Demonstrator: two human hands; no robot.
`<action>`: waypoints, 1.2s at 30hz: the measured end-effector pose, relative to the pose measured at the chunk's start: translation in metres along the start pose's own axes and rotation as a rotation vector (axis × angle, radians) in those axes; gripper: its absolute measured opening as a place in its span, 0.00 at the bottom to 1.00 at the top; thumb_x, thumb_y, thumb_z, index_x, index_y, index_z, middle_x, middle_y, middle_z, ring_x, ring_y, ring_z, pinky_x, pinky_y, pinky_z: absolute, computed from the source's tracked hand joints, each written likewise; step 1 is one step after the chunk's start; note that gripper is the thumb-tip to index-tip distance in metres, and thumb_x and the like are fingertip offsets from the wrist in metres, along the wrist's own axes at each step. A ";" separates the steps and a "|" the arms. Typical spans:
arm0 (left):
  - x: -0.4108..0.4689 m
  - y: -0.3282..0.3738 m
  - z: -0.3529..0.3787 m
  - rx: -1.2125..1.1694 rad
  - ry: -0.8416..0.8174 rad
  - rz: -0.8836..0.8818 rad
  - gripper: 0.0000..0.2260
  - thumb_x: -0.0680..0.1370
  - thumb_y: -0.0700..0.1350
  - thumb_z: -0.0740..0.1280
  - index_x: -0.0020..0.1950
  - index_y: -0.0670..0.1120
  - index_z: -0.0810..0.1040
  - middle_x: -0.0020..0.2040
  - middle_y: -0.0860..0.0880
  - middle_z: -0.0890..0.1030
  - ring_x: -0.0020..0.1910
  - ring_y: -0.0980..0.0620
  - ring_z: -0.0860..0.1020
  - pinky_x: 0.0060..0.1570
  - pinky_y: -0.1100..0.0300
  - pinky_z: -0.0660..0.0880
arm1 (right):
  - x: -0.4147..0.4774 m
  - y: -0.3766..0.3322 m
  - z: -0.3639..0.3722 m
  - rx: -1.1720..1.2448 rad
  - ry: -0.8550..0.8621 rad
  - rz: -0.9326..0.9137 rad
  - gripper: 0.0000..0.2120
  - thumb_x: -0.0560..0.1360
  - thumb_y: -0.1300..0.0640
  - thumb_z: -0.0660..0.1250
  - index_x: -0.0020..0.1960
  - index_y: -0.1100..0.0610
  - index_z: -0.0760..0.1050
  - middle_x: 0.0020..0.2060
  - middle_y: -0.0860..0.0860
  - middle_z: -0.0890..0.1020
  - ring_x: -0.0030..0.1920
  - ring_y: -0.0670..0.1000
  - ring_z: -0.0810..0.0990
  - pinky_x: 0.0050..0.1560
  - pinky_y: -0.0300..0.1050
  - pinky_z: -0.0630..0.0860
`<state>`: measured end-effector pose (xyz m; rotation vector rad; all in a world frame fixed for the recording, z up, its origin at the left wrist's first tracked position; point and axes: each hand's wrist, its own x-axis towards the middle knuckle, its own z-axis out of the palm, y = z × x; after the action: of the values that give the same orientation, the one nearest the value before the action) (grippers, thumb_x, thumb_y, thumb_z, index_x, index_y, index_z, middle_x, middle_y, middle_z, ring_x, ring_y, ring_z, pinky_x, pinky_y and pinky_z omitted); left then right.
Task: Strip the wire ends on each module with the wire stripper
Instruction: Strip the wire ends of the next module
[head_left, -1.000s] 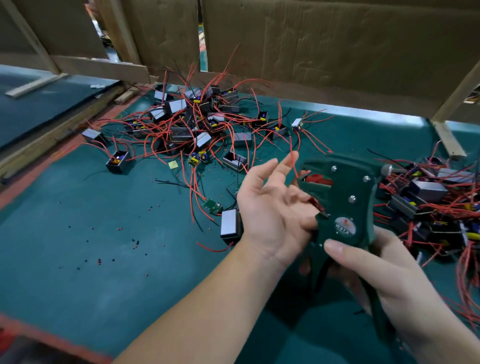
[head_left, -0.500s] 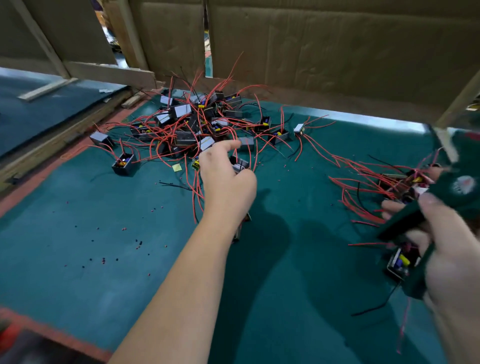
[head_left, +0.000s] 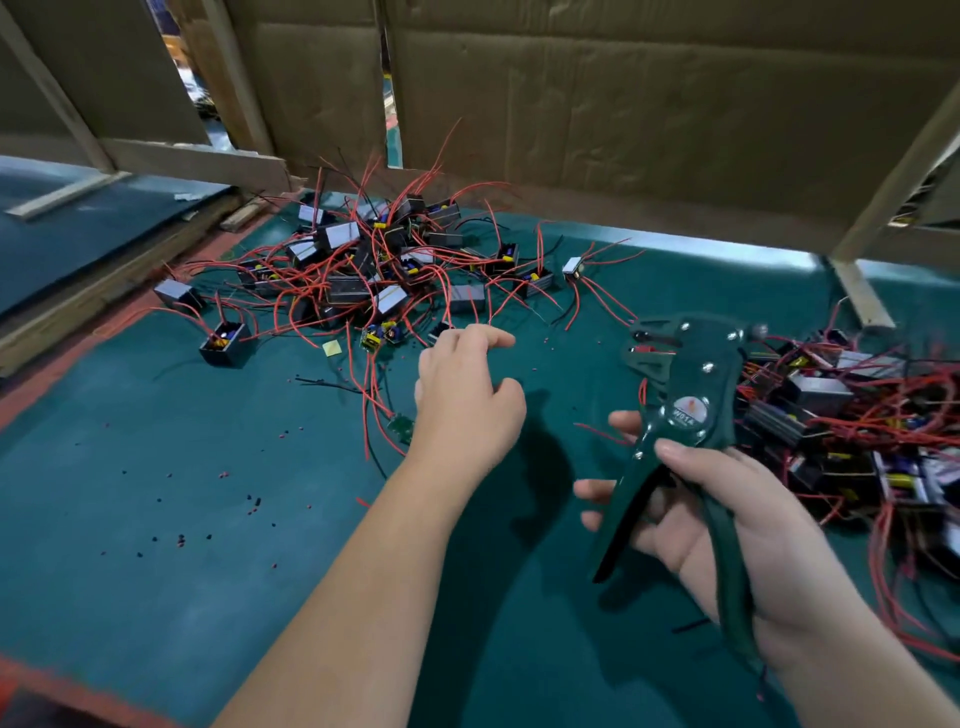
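Beside module pile (head_left: 374, 275), open case (head_left: 228, 352) with components (head_left: 222, 339)

The left hand (head_left: 467, 400) reaches forward with its palm turned down, fingers loosely curled and holding nothing. Its bare left forearm (head_left: 353, 571) runs back toward the lower edge. The right hand (head_left: 727, 525), nearer and lower, grips the handles of a dark green wire stripper (head_left: 685, 384). The thumb lies on top near the pivot, and the fingertips show round the left side.
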<state>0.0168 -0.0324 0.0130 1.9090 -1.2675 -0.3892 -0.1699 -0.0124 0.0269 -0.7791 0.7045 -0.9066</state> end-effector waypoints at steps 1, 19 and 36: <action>0.000 0.000 0.000 0.000 -0.003 0.001 0.19 0.73 0.37 0.61 0.62 0.50 0.72 0.64 0.49 0.70 0.64 0.48 0.64 0.66 0.52 0.61 | 0.003 0.000 0.000 0.019 0.032 0.037 0.22 0.63 0.59 0.68 0.56 0.63 0.77 0.52 0.60 0.81 0.42 0.67 0.83 0.37 0.60 0.80; 0.000 -0.001 -0.008 0.132 0.120 0.021 0.18 0.74 0.37 0.60 0.63 0.49 0.73 0.64 0.49 0.70 0.62 0.48 0.65 0.62 0.53 0.62 | 0.001 -0.013 -0.010 0.222 0.120 -0.102 0.22 0.65 0.52 0.66 0.57 0.60 0.78 0.46 0.59 0.83 0.44 0.58 0.84 0.42 0.54 0.82; 0.099 -0.080 -0.075 0.758 0.239 -0.086 0.22 0.77 0.40 0.65 0.71 0.47 0.70 0.70 0.45 0.70 0.68 0.42 0.67 0.64 0.44 0.63 | -0.001 -0.007 -0.018 0.211 -0.017 -0.159 0.25 0.66 0.65 0.59 0.63 0.56 0.73 0.44 0.54 0.80 0.46 0.56 0.82 0.48 0.70 0.73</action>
<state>0.1592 -0.0712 0.0167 2.5417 -1.2711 0.3303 -0.1877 -0.0192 0.0232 -0.6602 0.5269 -1.0982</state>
